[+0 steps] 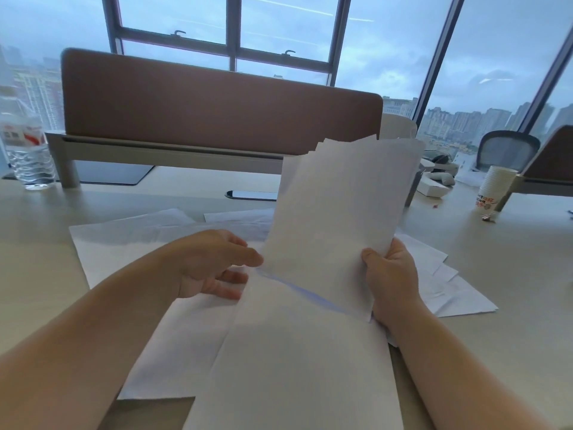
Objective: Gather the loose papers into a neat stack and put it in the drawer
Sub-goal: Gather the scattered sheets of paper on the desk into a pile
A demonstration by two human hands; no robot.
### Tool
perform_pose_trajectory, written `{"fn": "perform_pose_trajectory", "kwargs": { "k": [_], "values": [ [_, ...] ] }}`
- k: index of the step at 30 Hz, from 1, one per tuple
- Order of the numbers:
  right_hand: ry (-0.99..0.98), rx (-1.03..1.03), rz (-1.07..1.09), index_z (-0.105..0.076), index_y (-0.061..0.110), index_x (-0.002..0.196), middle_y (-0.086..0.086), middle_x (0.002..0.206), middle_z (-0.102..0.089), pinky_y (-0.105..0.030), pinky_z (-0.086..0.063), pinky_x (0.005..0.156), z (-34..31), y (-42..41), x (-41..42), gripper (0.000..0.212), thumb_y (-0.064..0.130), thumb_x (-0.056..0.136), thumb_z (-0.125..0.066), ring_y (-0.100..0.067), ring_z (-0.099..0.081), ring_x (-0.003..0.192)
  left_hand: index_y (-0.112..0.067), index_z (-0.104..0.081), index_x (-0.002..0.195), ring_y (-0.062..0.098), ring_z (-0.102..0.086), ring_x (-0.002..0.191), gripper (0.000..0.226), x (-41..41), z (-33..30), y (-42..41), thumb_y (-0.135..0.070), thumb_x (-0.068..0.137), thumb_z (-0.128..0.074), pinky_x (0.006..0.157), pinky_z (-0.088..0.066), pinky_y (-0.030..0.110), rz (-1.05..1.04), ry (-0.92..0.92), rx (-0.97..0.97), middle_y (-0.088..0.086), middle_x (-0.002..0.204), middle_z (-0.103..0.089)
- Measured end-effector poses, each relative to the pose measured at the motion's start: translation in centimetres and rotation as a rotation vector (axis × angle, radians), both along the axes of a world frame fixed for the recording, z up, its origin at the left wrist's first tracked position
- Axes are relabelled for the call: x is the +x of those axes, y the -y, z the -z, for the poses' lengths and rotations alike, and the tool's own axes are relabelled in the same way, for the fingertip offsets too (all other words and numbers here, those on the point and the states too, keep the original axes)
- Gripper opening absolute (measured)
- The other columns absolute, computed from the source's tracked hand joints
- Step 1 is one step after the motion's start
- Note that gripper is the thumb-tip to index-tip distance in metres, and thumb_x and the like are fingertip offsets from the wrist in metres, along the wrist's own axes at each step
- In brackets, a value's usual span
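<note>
My right hand [391, 279] grips the lower right edge of a bundle of white sheets [338, 206], held upright and tilted above the desk, its top edges uneven. My left hand [210, 265] hovers with fingers apart just left of the bundle's lower corner, over loose sheets. More loose white papers lie flat on the desk: a large one in front of me [297, 367], some at the left [124, 240] and some at the right [449, 290]. No drawer is in view.
A brown desk divider [217, 97] stands at the back. A water bottle [26, 150] is at far left, a stack of paper cups [494, 189] at right, a phone [251, 195] behind the papers, and white boxes and an office chair [505, 150] beyond.
</note>
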State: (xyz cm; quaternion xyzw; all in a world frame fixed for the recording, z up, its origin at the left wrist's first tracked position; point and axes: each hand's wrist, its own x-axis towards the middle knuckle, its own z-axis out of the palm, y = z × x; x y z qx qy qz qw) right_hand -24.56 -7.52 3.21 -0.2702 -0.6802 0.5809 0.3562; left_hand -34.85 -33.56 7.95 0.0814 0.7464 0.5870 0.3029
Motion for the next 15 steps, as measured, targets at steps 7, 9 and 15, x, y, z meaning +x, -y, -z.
{"fn": "perform_pose_trajectory", "kwargs": {
  "k": [7,9,15],
  "values": [
    [0.034,0.066,0.027,-0.063,0.030,0.100,0.014,0.093,-0.068,-0.029,-0.046,0.072,0.0,-0.1,0.0,0.028,0.005,0.092,-0.054,-0.009,-0.064,0.088,-0.001,-0.067,0.104,0.025,-0.067,0.071,0.014,-0.6,0.6,-0.2,0.001,0.091,-0.069,0.062,-0.066,0.038,-0.040,0.235,0.218,0.018,0.095,-0.064],
    [0.024,0.049,0.044,-0.062,0.029,0.106,0.013,0.094,-0.067,-0.028,-0.046,0.070,0.0,-0.2,0.0,0.029,0.005,0.093,-0.054,-0.008,-0.062,0.089,0.000,-0.069,0.108,0.019,-0.063,0.060,0.021,-0.6,0.7,-0.2,-0.009,0.089,-0.074,0.053,-0.062,0.030,0.043,0.253,0.145,0.015,0.088,-0.067],
    [-0.043,-0.052,0.062,-0.064,0.023,0.115,0.004,0.104,-0.071,-0.035,-0.053,0.084,0.3,-0.6,-0.2,0.028,0.008,0.094,-0.056,-0.019,-0.066,0.095,-0.001,-0.068,0.088,0.015,-0.041,0.043,0.024,0.4,2.0,-0.7,-0.023,0.090,-0.078,0.042,-0.030,0.019,0.267,-0.166,-0.339,0.009,0.061,-0.051]
  ]
}}
